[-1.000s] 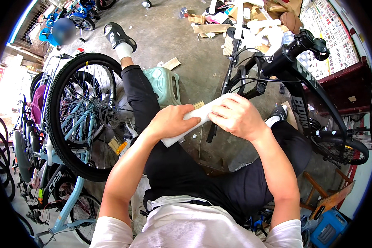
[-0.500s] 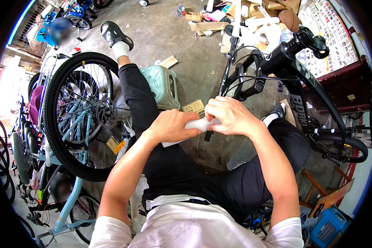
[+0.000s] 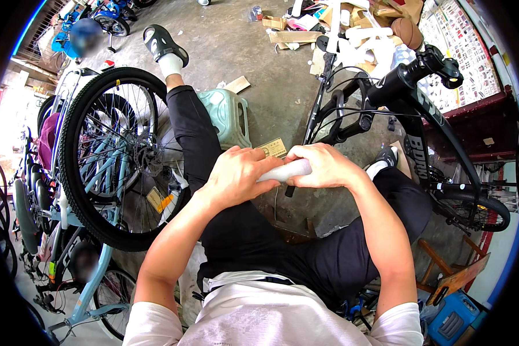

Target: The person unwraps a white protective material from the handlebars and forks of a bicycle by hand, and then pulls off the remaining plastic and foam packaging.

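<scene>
A short white roll, soft and foam-like in look, [image 3: 285, 172] lies across both hands above my lap. My left hand [image 3: 233, 173] grips its left end, thumb below and fingers over the top. Around the right end closes my right hand [image 3: 323, 166], with its thumb underneath. Part of the roll is hidden by the fingers. Just beyond the hands, a black handlebar [image 3: 311, 124] belongs to a black bicycle [image 3: 395, 86] standing on the right. A small tan card [image 3: 275, 147] shows behind the fingers.
A large bicycle wheel [image 3: 78, 190] stands close on my left, with several bicycles behind it. Ahead is a pale green plastic stool [image 3: 222, 112]. Cardboard and packing scraps [image 3: 352, 34] pile up far right beside a basketball [image 3: 406, 33]. A blue case [image 3: 454, 317] sits lower right.
My right hand has turned and its fingers now lie lower along the roll, showing more of it. The white strip that stuck out below my left hand no longer shows.
</scene>
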A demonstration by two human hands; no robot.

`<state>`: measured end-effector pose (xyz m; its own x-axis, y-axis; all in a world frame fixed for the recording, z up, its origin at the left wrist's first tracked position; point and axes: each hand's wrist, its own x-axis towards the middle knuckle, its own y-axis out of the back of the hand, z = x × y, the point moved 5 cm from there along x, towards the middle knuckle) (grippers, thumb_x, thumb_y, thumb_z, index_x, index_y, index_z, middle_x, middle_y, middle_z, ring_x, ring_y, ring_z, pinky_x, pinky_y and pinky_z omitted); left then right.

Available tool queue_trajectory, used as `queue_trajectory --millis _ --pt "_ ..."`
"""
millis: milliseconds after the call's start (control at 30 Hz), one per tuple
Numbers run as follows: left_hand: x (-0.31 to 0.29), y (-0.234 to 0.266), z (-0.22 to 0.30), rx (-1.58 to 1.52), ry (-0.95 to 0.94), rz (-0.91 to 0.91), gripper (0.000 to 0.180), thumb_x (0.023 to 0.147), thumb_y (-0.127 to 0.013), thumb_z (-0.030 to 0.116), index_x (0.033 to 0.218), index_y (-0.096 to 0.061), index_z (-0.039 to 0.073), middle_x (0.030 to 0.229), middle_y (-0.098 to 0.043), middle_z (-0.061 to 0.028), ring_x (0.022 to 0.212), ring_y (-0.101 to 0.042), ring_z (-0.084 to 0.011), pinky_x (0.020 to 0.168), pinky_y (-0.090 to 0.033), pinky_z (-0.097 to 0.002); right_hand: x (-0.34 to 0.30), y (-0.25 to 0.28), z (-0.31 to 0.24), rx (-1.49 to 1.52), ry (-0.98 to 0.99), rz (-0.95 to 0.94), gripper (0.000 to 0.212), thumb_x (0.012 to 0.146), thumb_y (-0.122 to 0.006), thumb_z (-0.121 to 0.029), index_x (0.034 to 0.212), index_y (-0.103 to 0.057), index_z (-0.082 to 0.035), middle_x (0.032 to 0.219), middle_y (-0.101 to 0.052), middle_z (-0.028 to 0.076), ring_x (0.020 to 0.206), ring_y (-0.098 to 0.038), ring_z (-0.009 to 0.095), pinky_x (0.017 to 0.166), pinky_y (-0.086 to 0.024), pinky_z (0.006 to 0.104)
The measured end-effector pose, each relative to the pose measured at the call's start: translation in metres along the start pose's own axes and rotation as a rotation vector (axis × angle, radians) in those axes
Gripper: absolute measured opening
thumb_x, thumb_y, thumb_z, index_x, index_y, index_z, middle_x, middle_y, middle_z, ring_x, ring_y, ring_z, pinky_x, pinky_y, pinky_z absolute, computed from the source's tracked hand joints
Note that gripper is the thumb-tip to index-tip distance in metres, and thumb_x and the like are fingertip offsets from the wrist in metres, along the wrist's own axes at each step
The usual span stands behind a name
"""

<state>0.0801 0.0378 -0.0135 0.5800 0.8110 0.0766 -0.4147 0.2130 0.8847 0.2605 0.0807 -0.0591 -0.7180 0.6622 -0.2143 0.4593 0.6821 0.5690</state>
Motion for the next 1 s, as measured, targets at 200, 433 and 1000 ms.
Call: queue_trajectory --millis 200,433,1000 --pt "-0.001 0.005 0.012 0.195 -0.073 0.057 0.045 0.073 -0.082 0.028 0.117 -0.072 0.021 0.088 -0.061 0.0004 0.084 -0.063 -0.0204 0.080 -0.048 -0.0366 0.001 -0.003 0.005 0.069 -0.081 -0.112 0.046 0.079 -0.078 -0.035 0.111 -0.069 -0.004 0.096 -0.074 0.016 0.090 -0.072 0.033 0.081 -0.055 0.0411" --pt "-0.004 0.001 0.002 0.250 -0.158 0.184 0.045 0.072 -0.081 0.025 0.116 -0.071 0.020 0.103 -0.066 0.0028 0.102 -0.061 -0.0196 0.100 -0.045 -0.0424 0.005 -0.014 0.016 0.243 -0.120 -0.192 0.052 0.091 -0.065 -0.038 0.125 -0.068 0.002 0.106 -0.075 0.018 0.093 -0.071 0.026 0.084 -0.053 0.0379" --pt "0.019 -0.073 -0.192 0.080 0.425 0.655 0.067 0.083 -0.077 0.015 0.143 -0.049 0.000 0.131 -0.056 -0.0214 0.119 -0.056 -0.0404 0.101 -0.046 -0.0456 0.087 -0.055 0.061 1.313 -0.500 0.545 0.020 0.098 -0.061 -0.013 0.117 -0.058 -0.007 0.088 -0.064 0.005 0.071 -0.067 0.016 0.056 -0.058 0.0313"
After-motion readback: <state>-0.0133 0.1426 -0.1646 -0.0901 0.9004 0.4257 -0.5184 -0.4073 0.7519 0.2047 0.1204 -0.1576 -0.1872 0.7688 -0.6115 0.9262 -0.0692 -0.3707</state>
